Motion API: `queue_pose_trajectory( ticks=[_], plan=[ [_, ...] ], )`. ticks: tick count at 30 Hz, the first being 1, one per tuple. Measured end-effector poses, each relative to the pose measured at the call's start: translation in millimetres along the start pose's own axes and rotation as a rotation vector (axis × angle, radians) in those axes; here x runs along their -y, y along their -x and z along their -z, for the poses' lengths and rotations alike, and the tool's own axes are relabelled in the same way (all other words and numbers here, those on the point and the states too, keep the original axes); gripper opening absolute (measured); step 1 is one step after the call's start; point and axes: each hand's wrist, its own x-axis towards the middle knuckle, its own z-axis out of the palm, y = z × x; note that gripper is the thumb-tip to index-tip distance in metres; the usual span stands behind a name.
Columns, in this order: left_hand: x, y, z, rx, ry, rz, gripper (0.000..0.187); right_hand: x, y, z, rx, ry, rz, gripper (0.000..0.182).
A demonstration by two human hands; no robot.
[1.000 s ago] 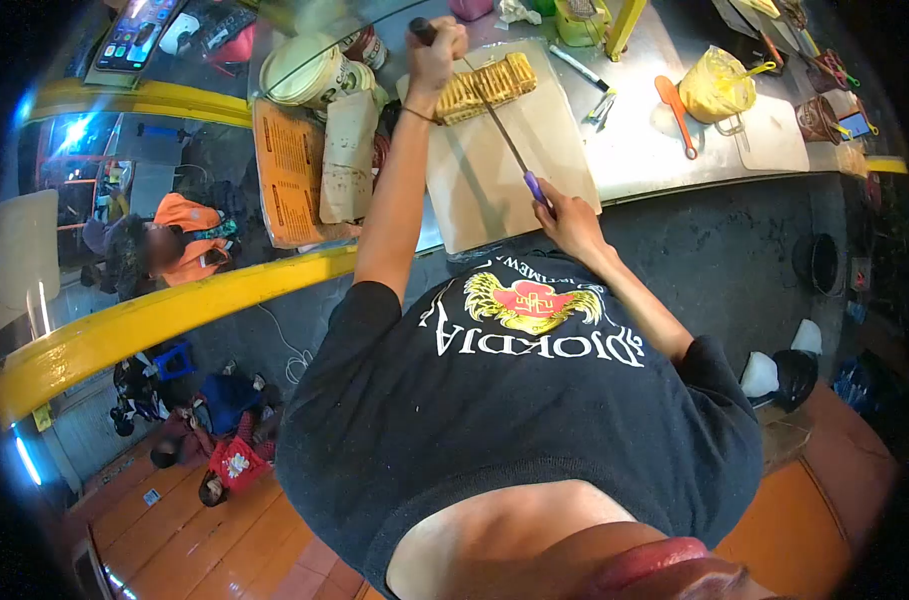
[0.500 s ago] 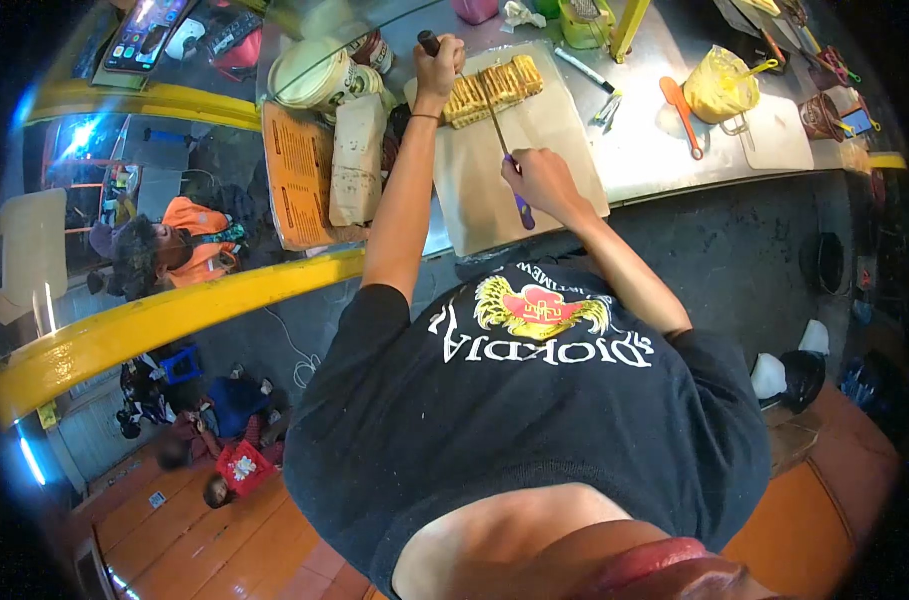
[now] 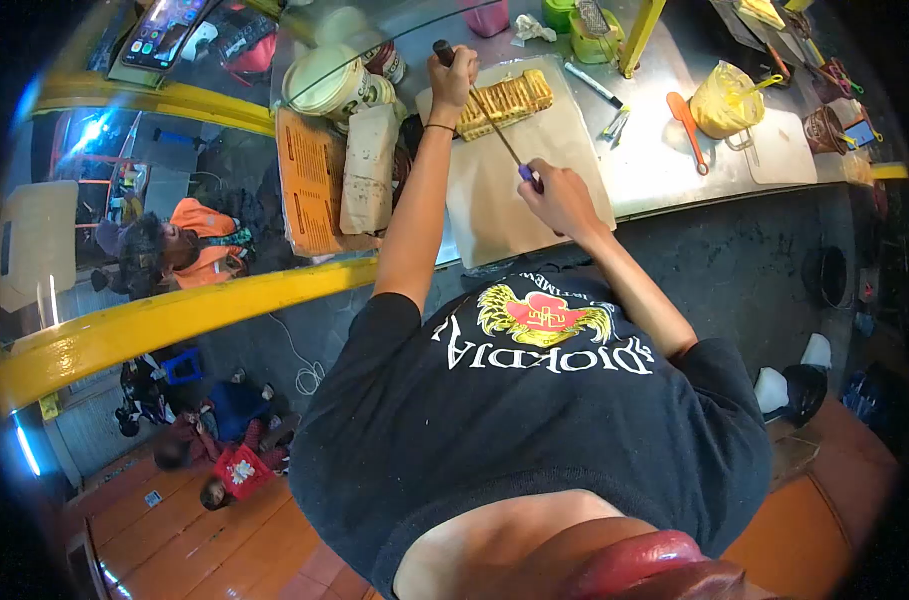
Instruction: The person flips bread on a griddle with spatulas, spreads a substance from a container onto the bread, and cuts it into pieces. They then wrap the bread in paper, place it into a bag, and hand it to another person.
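Note:
A slab of golden toasted bread (image 3: 514, 102) with dark grill stripes lies on a brown paper sheet (image 3: 494, 205). My right hand (image 3: 564, 198) is closed around the purple handle of a long thin knife (image 3: 501, 135). Its blade slants up and left, crossing the toast near its left end. At that end, my left hand (image 3: 454, 80) grips an upright tool by its black handle (image 3: 443, 50). The lower part of that tool is hidden behind my fingers and wrist.
Left of the paper stand a wrapped pale block (image 3: 370, 170), an orange printed board (image 3: 309, 185) and a white tub (image 3: 324, 85). To the right are a marker (image 3: 592, 84), an orange spatula (image 3: 688, 130) and a tub of yellow spread (image 3: 722, 100). A person in orange (image 3: 204, 245) is at left.
The knife blade has shifted from the middle of the toast toward its left end and slants more toward my left hand. The whole view has shifted slightly.

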Motion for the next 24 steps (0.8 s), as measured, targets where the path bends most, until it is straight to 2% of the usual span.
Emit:
queue_pose_trajectory(
  ticks=[2, 5, 8, 11, 16, 21, 23, 24],
  plan=[
    [2, 1, 0, 0.001, 0.002, -0.003, 0.04, -2, -20, -6, 0.032, -0.033, -0.041, 0.025],
    [0, 8, -6, -0.017, -0.032, -0.016, 0.04, -22, -37, -30, -0.051, 0.085, 0.048, 0.024],
    [-4, 4, -6, -0.027, -0.085, -0.045, 0.04, -17, -27, -34, -0.017, 0.14, 0.046, 0.025],
    [3, 7, -5, -0.025, -0.058, -0.057, 0.04, -14, -10, -31, 0.111, 0.162, -0.041, 0.025],
    [11, 8, -5, 0.0, -0.096, -0.074, 0.04, -18, -90, -67, 0.062, 0.16, -0.005, 0.027],
    [8, 14, -8, -0.055, -0.076, -0.044, 0.04, -3, -25, -36, 0.167, 0.328, -0.046, 0.026],
    [11, 11, -6, -0.052, -0.093, -0.037, 0.04, -8, -29, -34, 0.187, 0.348, -0.066, 0.026],
    [12, 11, -2, -0.046, -0.083, -0.052, 0.04, -13, -43, -44, 0.125, 0.332, -0.017, 0.027]
  ],
)
